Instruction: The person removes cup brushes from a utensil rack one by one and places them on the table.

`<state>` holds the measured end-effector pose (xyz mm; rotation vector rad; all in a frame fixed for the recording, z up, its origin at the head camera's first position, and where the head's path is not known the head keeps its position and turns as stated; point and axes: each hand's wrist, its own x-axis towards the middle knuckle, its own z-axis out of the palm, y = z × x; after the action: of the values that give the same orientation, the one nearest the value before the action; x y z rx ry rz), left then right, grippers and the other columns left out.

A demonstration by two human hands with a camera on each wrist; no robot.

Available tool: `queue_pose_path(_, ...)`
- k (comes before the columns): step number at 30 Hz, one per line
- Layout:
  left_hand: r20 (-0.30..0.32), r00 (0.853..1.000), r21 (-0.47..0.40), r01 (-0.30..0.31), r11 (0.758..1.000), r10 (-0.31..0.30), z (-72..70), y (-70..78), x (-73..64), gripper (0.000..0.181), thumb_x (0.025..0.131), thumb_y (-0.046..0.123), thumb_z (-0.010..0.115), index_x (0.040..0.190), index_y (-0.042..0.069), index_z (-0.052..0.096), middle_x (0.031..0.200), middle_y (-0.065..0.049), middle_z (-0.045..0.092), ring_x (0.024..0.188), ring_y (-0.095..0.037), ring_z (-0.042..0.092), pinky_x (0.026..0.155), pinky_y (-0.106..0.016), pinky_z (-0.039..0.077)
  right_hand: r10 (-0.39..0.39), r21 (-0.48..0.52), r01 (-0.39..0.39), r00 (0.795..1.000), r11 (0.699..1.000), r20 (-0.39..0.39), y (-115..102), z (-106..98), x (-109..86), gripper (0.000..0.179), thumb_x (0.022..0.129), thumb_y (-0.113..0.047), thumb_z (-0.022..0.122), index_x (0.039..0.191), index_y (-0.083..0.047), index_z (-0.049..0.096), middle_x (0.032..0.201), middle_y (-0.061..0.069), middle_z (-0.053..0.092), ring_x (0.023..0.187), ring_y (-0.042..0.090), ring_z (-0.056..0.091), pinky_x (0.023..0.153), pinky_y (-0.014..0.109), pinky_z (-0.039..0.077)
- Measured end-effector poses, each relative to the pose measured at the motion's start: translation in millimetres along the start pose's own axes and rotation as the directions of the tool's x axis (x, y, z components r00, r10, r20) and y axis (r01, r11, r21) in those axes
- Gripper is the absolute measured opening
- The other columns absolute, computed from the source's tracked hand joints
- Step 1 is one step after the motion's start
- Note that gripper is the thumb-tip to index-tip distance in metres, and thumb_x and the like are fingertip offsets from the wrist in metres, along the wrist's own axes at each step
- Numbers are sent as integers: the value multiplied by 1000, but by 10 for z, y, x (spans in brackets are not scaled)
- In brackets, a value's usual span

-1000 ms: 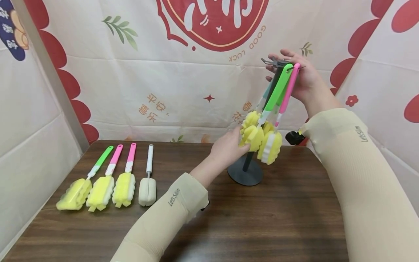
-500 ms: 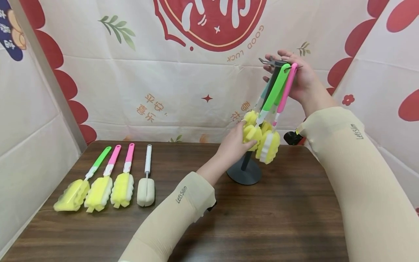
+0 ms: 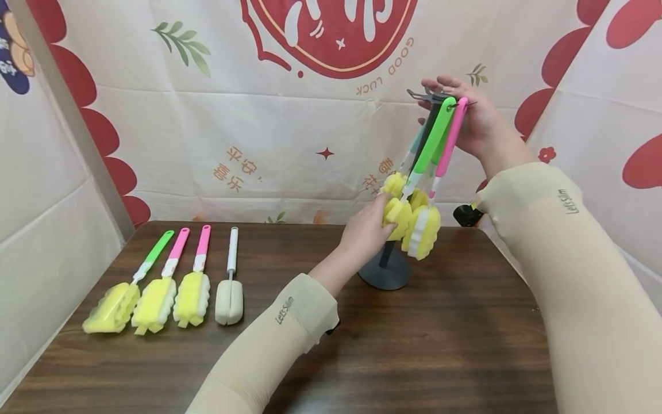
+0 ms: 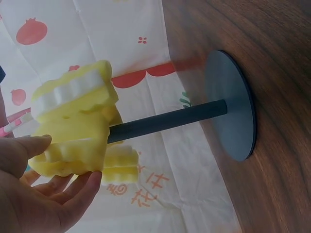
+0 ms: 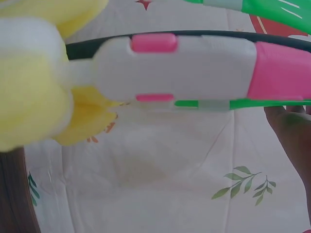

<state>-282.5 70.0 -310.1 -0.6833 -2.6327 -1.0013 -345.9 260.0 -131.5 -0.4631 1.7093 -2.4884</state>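
Note:
My left hand grips the yellow sponge head of a green-handled bottle brush, thumb on one side and fingers on the other. That brush hangs from a hook at the top of a dark hanging stand. Beside it hangs a pink-handled bottle brush with a yellow and white sponge. More brushes, one with a pale blue handle, hang behind, partly hidden. My right hand is up at the hooks, its fingers spread behind the stand's top. In the right wrist view, the pink-handled brush covers much of the scene.
On the left of the wooden table lie a green-handled brush, two pink-handled brushes and a white-handled brush with a pale sponge. A round base carries the stand near the back edge, before a printed cloth.
The left hand has shifted slightly right on the yellow sponge and keeps its grip. The right hand stays at the stand's top. The head view has drifted a little.

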Motion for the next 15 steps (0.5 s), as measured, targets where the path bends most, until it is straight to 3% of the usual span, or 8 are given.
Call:
queue_pose_path(3,-6,1000,7,-7,1000,8,-16,4,-22,56,93,25,68,143,20,42,123,-3,63,101,-16,61,81,-32,51,5,-22,-6,1000,1000,-2,-42,-19,-5,40,95,-8,55,134,-14,52,139,-1,52,123,25,50,96,40,44)
queue_pose_path(9,8,1000,17,9,1000,-9,-56,46,-62,56,93,27,68,142,21,43,124,-1,62,101,-14,61,82,-32,51,20,-77,-15,998,997,61,-117,-68,-16,30,96,-4,56,123,-4,67,128,7,57,104,27,65,83,31,50)
queue_pose_path(15,0,1000,23,8,1000,-8,-78,56,-86,55,92,29,69,141,21,45,120,0,64,96,-13,60,78,-31,50,83,-207,-74,996,976,34,-231,-54,-33,36,95,-9,61,131,-8,62,125,6,56,104,22,61,83,29,52)
